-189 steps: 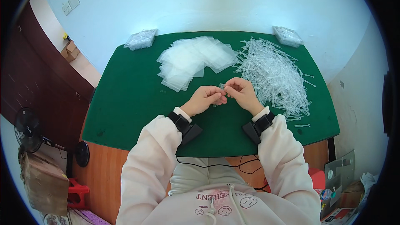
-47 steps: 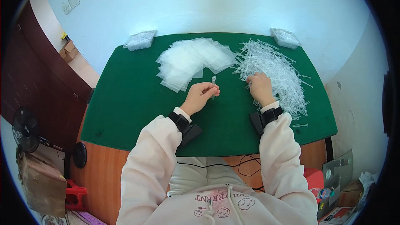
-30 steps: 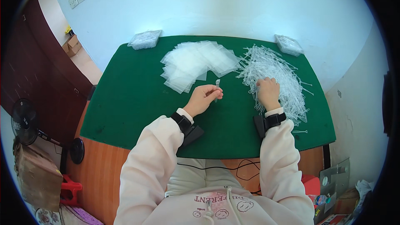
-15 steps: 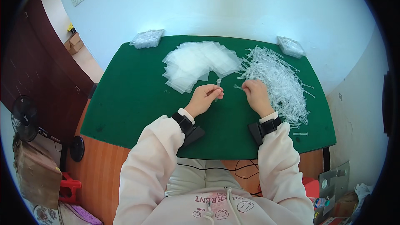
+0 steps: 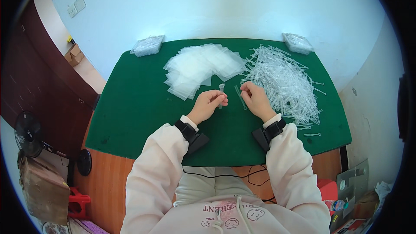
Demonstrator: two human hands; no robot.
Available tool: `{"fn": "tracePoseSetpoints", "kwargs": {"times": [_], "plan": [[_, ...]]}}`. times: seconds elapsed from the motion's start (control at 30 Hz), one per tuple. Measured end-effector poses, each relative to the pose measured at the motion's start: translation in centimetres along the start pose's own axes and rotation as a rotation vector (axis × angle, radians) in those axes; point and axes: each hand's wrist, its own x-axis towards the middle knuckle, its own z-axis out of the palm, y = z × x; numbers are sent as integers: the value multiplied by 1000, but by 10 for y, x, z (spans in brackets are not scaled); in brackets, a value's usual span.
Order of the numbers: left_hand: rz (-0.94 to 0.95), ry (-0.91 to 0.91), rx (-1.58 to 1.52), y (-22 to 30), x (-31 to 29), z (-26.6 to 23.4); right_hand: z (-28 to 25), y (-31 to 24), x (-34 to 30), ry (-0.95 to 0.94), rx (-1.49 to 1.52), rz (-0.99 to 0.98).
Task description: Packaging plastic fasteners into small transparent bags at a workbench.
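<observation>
Sleeves and wrists: nearest to the body, on the near side of the fork pile (image 5: 284, 82); both forearms come over the edge of the green tabletop (image 5: 130, 108) and lean inward, a black band on the left wrist (image 5: 186, 128) and on the right wrist (image 5: 275, 128).
Stray fork: one clear fork (image 5: 312, 134) lies alone at the near right of the pile, apart from it.
Left hand: to the left of the pile, this hand (image 5: 208, 105) has thumb and fingers pressed together on a small clear bundle (image 5: 222, 87) – kept upright, probably so that its top stays free and visible; how many pieces it has, I cannot tell.
Right hand: just beside the pile's near left border, this hand (image 5: 257, 99) is bent inward, its fingertips appearing to pinch a single fork (image 5: 240, 98), which points slantwise between the hands.
Fork pile: loose and tangled, on the right hand's side – this placing seems to make the reach short.
Bags: flat clear bags (image 5: 190, 73) overlap like a fan, left of the pile, perhaps spread for easy separating.
Packs: one filled clear pack (image 5: 298, 43) stands behind the pile, another pack (image 5: 147, 46) far to its left; both seem put aside.
</observation>
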Motion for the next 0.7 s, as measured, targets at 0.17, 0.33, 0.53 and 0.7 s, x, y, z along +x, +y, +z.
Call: {"fn": "tracePoseSetpoints", "kwargs": {"times": [0.17,0.33,0.53,0.7], "plan": [[-46,-48,-14,2,0,1,7,10,-1,105,130,-74],[-114,-148,-97,4,-2,5,10,-18,-7,-14,713,86],[-154,-238,-107,7,-6,-2,14,-20,-8,-152,839,87],[-147,-308,-122,11,-2,8,10,-19,-7,-191,879,118]]}}
